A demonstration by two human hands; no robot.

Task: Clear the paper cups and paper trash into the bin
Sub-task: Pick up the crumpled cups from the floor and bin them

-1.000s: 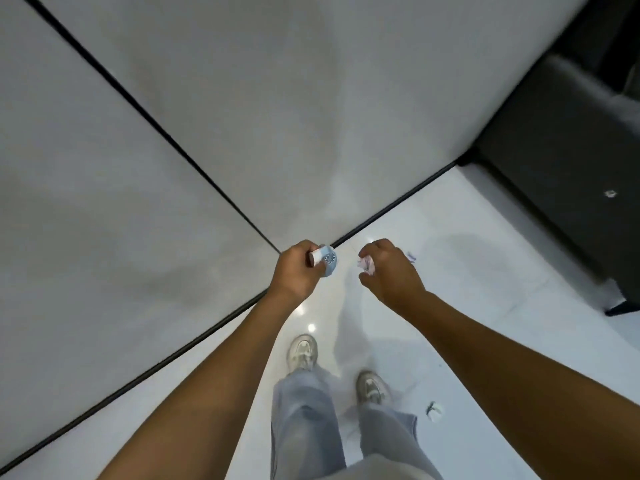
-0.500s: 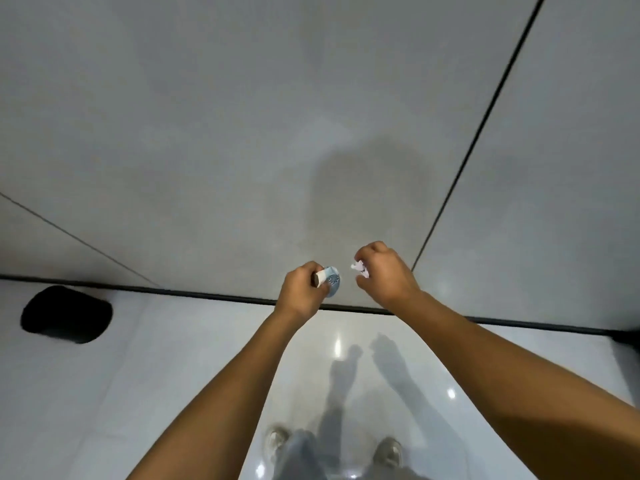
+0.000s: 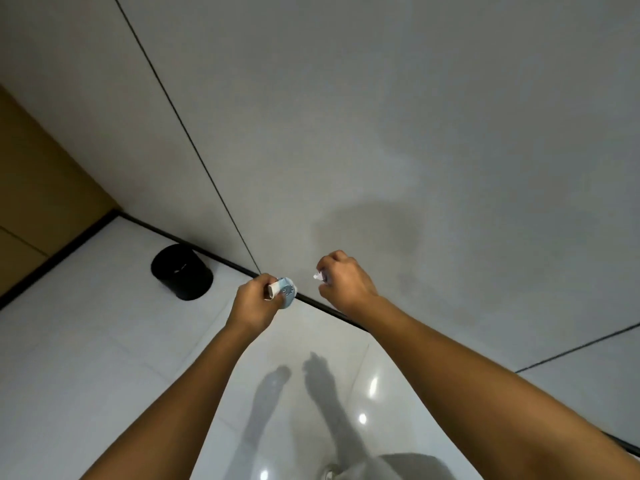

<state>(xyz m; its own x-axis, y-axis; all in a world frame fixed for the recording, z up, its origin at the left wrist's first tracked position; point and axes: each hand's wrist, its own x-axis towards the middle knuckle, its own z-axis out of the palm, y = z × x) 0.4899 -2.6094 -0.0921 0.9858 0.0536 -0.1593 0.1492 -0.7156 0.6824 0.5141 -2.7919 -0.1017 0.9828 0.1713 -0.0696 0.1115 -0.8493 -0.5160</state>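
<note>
Two hands raised: left hand (image 3: pixel 254 305) grips a crushed paper cup (image 3: pixel 283 292), long axis toward 2 o'clock; right hand (image 3: pixel 343 283) pinches a paper scrap (image 3: pixel 318 276); bin (image 3: pixel 181 271) at 10 o'clock.

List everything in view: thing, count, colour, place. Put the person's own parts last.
bin: one, black, on the floor by the wall, left of the hands.
paper cup: one, crushed, pale blue and white, in the grip of the left hand.
paper scrap: one, white, mostly hidden in the right hand.
floor: white glossy tiles, lower left and centre.
wall: grey panels with thin dark seams, upper half; a black skirting strip at its foot.
panel: one, tan, far left.
shoe: one, pale, bottom edge, only partly seen.
left hand: one, holds the paper cup.
right hand: one, grips the paper scrap.
</note>
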